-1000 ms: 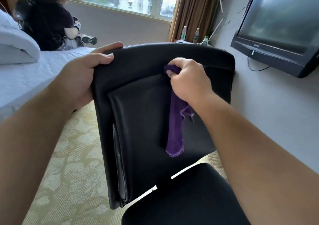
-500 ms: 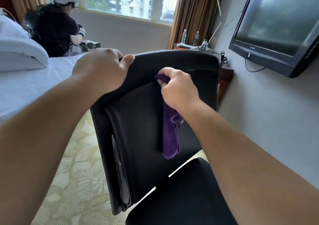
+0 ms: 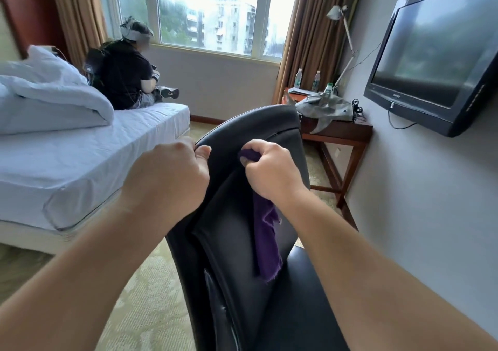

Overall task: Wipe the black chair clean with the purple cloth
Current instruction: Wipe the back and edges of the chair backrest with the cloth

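The black chair (image 3: 258, 129) stands right in front of me, its padded backrest turned edge-on and its glossy seat at the lower right. My left hand (image 3: 167, 173) grips the backrest's top left edge with the thumb over the rim. My right hand (image 3: 272, 173) is closed on the purple cloth (image 3: 265, 240), pressing it against the upper inner face of the backrest. The cloth's loose end hangs down the backrest almost to the seat.
A white bed (image 3: 80, 162) with a heaped duvet fills the left; a person (image 3: 126, 76) sits on its far end. A wooden desk (image 3: 336, 132) with bottles and a grey bag stands behind the chair. A wall TV (image 3: 431, 54) hangs at right. Patterned carpet lies below.
The chair back has swung from face-on to nearly edge-on. My left hand shifted from the backrest's side to its top edge. My right hand stayed closed on the cloth near the top.
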Tool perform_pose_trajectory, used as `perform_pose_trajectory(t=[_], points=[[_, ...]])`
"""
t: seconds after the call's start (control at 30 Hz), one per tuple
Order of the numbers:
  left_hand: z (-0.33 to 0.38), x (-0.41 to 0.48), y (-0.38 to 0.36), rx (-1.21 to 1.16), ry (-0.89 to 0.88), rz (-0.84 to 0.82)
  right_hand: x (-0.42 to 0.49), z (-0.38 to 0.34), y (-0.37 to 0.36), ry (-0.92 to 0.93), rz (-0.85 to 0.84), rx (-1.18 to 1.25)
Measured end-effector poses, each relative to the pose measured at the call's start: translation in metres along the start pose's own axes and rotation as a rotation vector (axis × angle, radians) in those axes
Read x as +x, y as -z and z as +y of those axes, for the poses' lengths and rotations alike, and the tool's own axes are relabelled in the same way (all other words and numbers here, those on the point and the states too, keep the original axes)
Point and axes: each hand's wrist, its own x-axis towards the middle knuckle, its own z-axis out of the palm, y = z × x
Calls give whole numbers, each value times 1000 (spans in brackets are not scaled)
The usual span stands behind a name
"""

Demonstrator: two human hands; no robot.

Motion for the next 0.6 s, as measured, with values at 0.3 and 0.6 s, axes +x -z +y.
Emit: perform_pose_trajectory(t=[0.3, 0.6], points=[[15, -68, 40, -129, 59, -147, -7, -20, 19, -177, -62, 50], [26, -25, 64, -273, 186, -415, -77, -27, 25, -24, -169, 147]])
